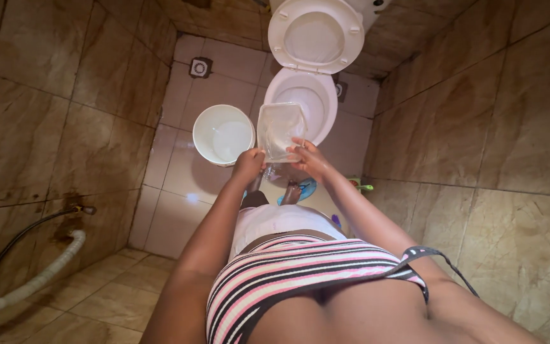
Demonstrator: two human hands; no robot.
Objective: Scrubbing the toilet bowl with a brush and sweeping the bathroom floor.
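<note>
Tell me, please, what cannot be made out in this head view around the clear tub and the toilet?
- Toilet bowl: its front and inside are partly hidden behind the clear tub.
- Whether the tub holds any liquid: too clear to tell.
- Left hand and right hand: the fingers on the tub's far side are hidden.
- Small things on the floor by the right wall: too small to name.
- Hose: cut off at the left edge.

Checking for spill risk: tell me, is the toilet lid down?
No, the toilet lid stands raised above the open bowl, in front of the clear container held by both hands.
</note>
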